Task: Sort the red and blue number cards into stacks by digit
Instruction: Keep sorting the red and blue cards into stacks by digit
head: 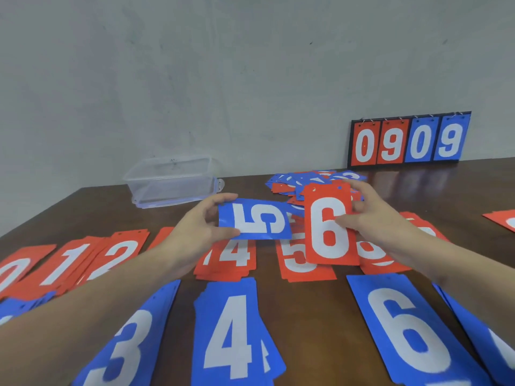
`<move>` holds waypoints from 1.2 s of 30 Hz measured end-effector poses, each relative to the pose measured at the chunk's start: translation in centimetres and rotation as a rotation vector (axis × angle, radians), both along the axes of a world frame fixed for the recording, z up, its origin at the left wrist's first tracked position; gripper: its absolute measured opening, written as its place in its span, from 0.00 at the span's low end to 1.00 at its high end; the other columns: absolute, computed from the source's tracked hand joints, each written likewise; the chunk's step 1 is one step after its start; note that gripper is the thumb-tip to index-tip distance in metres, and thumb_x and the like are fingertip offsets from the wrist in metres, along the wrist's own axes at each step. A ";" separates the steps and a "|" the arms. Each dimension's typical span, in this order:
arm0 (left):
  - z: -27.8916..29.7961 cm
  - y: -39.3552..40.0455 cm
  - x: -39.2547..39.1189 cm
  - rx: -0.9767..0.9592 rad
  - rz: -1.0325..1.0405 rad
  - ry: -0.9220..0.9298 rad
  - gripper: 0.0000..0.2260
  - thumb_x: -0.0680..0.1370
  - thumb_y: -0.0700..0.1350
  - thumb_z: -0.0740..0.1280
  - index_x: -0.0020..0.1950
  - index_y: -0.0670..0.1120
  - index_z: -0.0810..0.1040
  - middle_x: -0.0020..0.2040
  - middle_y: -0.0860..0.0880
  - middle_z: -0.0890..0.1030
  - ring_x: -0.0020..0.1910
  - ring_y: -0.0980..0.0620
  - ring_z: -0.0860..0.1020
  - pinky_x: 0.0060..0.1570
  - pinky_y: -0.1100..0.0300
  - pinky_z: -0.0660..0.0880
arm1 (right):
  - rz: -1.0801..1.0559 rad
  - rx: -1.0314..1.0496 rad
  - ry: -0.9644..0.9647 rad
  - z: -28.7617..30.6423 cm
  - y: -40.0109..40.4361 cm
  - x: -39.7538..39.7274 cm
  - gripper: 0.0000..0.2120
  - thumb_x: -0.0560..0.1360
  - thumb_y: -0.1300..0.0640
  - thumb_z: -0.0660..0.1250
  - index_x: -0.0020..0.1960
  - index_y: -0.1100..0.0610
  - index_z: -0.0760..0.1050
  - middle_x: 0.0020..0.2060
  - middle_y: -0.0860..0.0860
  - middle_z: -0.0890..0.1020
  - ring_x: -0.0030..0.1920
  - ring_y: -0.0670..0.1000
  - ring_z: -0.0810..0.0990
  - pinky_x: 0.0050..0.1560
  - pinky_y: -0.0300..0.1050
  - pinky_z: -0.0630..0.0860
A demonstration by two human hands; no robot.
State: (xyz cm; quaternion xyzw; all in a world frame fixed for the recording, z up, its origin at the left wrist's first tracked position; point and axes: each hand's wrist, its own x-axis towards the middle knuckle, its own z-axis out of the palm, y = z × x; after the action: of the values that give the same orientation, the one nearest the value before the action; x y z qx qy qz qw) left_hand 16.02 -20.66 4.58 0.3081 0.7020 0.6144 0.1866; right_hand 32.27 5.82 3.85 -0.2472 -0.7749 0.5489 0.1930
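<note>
My left hand [195, 227] pinches a blue 5 card [255, 220], held sideways above the table. My right hand [367, 215] grips a red 6 card [328, 227] upright by its right edge. Both cards hover over the red row. Red stacks lie across the middle: 0 [14, 271], 1 [64, 263], 2 [119, 252], 4 [231, 263], 5 [298, 266] and one partly hidden under my right arm [373, 260]. Blue stacks lie nearer: 3 [125, 344], 4 [231, 335], 6 [409, 330]. An unsorted pile of mixed cards [301, 181] sits behind my hands.
A clear plastic box [170, 179] stands at the back left of the brown table [306, 307]. A flip scoreboard reading 0909 [409, 140] leans on the wall at the back right. More red cards [501, 221] lie at the right edge. Blue cards [479, 330] lie under my right arm.
</note>
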 end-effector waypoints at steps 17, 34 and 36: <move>-0.6 1.5 6.6 -0.216 -0.229 -0.083 0.14 0.82 0.39 0.65 0.64 0.55 0.78 0.54 0.53 0.86 0.52 0.52 0.84 0.50 0.56 0.79 | -0.145 0.039 -0.099 1.7 -1.0 7.1 0.29 0.79 0.57 0.70 0.73 0.45 0.60 0.52 0.49 0.81 0.48 0.52 0.84 0.44 0.53 0.84; -3.0 4.3 8.1 -0.686 -0.254 0.838 0.15 0.79 0.55 0.68 0.66 0.63 0.75 0.66 0.61 0.70 0.67 0.57 0.65 0.69 0.51 0.63 | -0.251 0.145 -0.153 1.9 1.6 10.8 0.22 0.80 0.55 0.68 0.71 0.45 0.66 0.54 0.50 0.82 0.46 0.52 0.83 0.37 0.47 0.81; -3.0 4.7 7.9 -0.655 -0.241 0.834 0.14 0.79 0.54 0.68 0.64 0.62 0.76 0.67 0.60 0.72 0.68 0.57 0.66 0.70 0.50 0.64 | -0.259 0.120 -0.158 2.0 1.9 10.7 0.21 0.80 0.55 0.68 0.70 0.45 0.67 0.57 0.51 0.81 0.47 0.53 0.83 0.37 0.47 0.81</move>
State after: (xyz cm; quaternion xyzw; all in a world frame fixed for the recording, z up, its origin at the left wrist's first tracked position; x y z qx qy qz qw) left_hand 23.87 -16.01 1.53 0.5297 0.8310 0.1632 0.0474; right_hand 42.93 7.67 5.80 -0.3755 -0.7806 0.4510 0.2150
